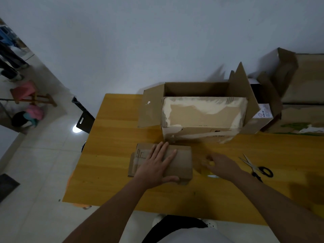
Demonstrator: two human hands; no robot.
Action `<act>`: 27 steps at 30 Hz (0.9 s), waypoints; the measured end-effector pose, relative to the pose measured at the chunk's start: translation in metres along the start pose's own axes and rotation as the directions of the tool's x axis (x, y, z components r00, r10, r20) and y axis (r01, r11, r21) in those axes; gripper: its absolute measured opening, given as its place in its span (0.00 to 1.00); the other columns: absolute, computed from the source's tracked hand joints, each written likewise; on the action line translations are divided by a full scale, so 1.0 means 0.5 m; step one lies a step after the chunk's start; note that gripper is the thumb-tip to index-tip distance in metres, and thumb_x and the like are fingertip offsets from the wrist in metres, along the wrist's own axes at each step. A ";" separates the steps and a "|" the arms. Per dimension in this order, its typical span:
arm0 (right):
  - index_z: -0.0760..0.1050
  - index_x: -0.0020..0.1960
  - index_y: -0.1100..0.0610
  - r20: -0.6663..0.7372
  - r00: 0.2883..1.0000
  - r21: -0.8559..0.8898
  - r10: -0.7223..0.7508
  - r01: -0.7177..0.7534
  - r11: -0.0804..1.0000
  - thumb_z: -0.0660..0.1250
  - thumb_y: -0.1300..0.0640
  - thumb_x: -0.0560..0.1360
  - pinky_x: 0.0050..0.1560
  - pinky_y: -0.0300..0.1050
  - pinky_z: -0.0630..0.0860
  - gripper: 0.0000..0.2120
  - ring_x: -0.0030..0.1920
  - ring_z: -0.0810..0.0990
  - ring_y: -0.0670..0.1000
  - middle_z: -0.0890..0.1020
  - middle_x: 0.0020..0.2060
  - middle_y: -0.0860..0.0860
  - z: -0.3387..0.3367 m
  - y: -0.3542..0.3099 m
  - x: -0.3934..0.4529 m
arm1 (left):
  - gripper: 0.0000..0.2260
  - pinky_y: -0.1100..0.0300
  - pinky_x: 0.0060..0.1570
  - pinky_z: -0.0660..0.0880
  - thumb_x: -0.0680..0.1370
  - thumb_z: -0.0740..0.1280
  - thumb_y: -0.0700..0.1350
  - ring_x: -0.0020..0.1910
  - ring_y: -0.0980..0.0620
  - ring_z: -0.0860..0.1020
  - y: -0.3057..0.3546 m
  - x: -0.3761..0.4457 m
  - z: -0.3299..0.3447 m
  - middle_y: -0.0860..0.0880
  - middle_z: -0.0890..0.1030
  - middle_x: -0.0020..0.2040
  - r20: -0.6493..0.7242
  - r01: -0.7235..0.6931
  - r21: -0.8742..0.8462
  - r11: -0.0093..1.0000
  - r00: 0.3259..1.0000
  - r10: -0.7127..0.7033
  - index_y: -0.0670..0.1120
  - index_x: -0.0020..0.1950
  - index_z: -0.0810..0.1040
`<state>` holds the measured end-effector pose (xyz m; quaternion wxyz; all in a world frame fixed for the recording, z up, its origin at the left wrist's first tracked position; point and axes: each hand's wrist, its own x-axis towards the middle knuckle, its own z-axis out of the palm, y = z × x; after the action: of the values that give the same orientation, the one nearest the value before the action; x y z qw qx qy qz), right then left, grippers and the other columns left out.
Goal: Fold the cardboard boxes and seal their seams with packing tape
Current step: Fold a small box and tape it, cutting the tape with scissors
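A small brown cardboard box (180,163) lies folded on the yellow table (112,172). My left hand (157,165) presses flat on its top with straight fingers, the thumb along the near edge. My right hand (220,163) hovers just right of the box, blurred, fingers bent downward. A shiny, clear thing (212,176), maybe a tape roll, shows under that hand. I cannot tell whether the hand holds it. A larger box (201,120) with open flaps and a torn white face stands behind the small one.
Black-handled scissors (257,169) lie on the table to the right. More open cardboard boxes (301,95) stand at the back right against the wall. A black chair (84,118) stands by the table's left edge on the tiled floor.
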<state>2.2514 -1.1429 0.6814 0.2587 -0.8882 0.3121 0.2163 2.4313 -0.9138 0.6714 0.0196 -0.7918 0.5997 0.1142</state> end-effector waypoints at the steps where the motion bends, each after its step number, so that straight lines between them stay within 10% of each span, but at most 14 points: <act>1: 0.69 0.70 0.52 0.042 0.999 -0.076 0.018 -0.015 0.997 0.59 0.35 0.77 0.51 0.49 0.76 0.29 0.52 0.78 0.52 0.80 0.56 0.51 0.006 0.009 0.002 | 0.41 0.44 0.77 0.37 0.75 0.47 0.75 0.78 0.44 0.35 0.007 0.004 -0.006 0.43 0.39 0.80 0.006 0.025 -0.052 0.998 1.000 -0.025 0.54 0.81 0.42; 5: 0.74 0.64 0.54 0.029 0.999 -0.153 0.030 -0.025 0.988 0.62 0.34 0.75 0.39 0.45 0.71 0.28 0.40 0.75 0.50 0.74 0.38 0.46 0.005 0.016 0.020 | 0.36 0.42 0.76 0.36 0.80 0.46 0.69 0.78 0.52 0.35 0.054 0.024 -0.019 0.49 0.40 0.81 0.005 0.119 -0.162 0.980 0.993 -0.120 0.48 0.80 0.53; 9: 0.74 0.68 0.56 0.062 0.997 -0.019 0.039 -0.038 0.999 0.64 0.34 0.75 0.53 0.50 0.77 0.31 0.54 0.79 0.53 0.80 0.59 0.53 0.007 0.035 0.022 | 0.28 0.41 0.76 0.41 0.83 0.44 0.64 0.79 0.57 0.38 0.063 0.020 0.008 0.57 0.44 0.80 -0.067 0.054 -0.074 0.996 0.996 -0.059 0.53 0.81 0.48; 16: 0.71 0.69 0.62 -0.068 0.997 0.198 0.030 -0.016 0.980 0.62 0.41 0.79 0.63 0.54 0.71 0.29 0.66 0.73 0.59 0.74 0.68 0.59 -0.106 -0.003 -0.042 | 0.27 0.45 0.76 0.40 0.84 0.44 0.63 0.78 0.58 0.37 0.060 0.020 0.011 0.59 0.44 0.80 -0.073 0.030 -0.116 0.993 0.997 -0.039 0.56 0.80 0.44; 22: 0.80 0.61 0.49 -0.290 0.956 0.806 0.050 0.216 0.550 0.65 0.28 0.64 0.62 0.54 0.75 0.35 0.59 0.79 0.53 0.81 0.60 0.49 -0.186 -0.123 -0.114 | 0.25 0.46 0.77 0.39 0.84 0.42 0.63 0.80 0.54 0.44 0.063 0.023 0.009 0.58 0.53 0.80 -0.138 -0.033 -0.173 0.984 0.990 0.009 0.58 0.79 0.57; 27: 0.81 0.51 0.43 -0.263 0.961 0.861 -0.079 0.271 0.431 0.66 0.41 0.74 0.56 0.51 0.80 0.11 0.51 0.83 0.48 0.84 0.52 0.47 -0.144 -0.251 -0.109 | 0.13 0.54 0.65 0.69 0.83 0.63 0.50 0.61 0.45 0.75 0.069 0.013 -0.030 0.45 0.80 0.60 -0.086 0.108 -0.649 0.753 0.973 -0.214 0.46 0.65 0.76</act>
<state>2.3124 -1.0775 0.8076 0.6761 -0.6639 0.3067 -0.0898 2.4024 -0.9320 0.6882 -0.2881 -0.8062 0.4537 0.2473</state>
